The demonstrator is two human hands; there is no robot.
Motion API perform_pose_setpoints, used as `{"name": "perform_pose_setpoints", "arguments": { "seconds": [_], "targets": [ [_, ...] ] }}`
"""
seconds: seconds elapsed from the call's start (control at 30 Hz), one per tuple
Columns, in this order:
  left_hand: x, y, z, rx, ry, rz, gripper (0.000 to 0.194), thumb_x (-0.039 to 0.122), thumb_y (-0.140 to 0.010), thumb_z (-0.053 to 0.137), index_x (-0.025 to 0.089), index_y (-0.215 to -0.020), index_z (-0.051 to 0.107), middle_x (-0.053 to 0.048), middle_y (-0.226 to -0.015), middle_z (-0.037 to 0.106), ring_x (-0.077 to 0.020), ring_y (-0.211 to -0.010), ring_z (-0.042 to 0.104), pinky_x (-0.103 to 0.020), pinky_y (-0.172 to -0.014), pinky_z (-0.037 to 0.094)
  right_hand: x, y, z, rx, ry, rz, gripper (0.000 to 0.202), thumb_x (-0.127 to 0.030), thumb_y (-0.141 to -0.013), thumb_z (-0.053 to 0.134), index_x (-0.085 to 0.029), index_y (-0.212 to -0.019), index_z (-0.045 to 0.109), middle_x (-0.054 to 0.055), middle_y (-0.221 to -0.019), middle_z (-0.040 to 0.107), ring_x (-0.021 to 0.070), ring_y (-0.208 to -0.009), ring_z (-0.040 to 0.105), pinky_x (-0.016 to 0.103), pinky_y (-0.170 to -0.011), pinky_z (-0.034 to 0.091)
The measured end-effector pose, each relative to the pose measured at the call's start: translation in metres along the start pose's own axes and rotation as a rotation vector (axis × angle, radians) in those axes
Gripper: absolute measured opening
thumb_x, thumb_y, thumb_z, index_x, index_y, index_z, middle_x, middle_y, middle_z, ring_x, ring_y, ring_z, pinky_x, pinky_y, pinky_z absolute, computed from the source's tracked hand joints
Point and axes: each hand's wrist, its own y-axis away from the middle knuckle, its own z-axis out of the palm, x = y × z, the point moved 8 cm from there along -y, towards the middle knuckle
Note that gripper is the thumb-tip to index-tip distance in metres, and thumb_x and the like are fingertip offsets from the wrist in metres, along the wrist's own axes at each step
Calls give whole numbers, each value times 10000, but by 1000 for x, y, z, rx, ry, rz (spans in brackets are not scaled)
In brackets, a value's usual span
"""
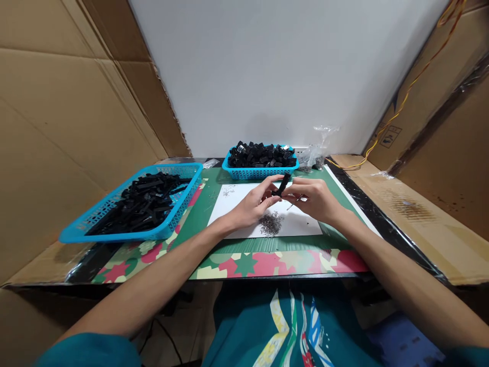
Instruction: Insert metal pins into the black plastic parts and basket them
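Above the white sheet [229,219], my left hand [254,204] is closed on a small black plastic part [283,184], which stands up tilted between the fingertips. My right hand [315,196] is closed too, its fingertips against the same part. A thin metal tool [294,203] sticks out from under the right fingers, pointing down and left; its exact kind is too small to tell. Below the hands lies a pile of tiny metal pieces [271,223], possibly screws, on the sheet. The fingers hide where tool and part meet.
At left a large blue basket [168,224] holds long black plastic strips [148,196]. Behind the hands, a smaller blue basket [260,174] is heaped with black pieces [260,154]. Clear plastic bags [311,155] sit beside it. Cardboard walls [451,127] flank the table; a yellow cable [405,97] hangs right.
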Motion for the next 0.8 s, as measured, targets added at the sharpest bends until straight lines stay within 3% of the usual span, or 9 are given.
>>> {"name": "perform_pose_setpoints", "arguments": {
  "seconds": [0.3,0.53,0.8],
  "targets": [
    [-3,1,4,-23,13,-31,501,332,-1030,571,246,-1516,484,-68,-1024,644,-203,-933,605,-351,-837,485,7,-4,0,-67,-231,57,197,-237,-956,682,-207,-823,824,53,-812,730,149,-671,624,276,-598,440],
    [-6,1,4,-23,36,-22,518,343,-1040,567,245,-1536,452,-79,-1074,652,-212,-985,610,-359,-873,488,4,-3,2,-115,-177,65,161,-251,-959,687,-188,-884,815,39,-767,690,133,-645,566,281,-597,427],
    [-4,0,4,-2,88,34,516,341,-1044,583,263,-1535,447,-72,-1069,667,-207,-966,632,-347,-853,490,-2,-5,-9,-5,-200,67,116,-151,-856,694,-173,-783,780,-23,-630,558,96,-573,462,246,-562,371]
  ]
}}
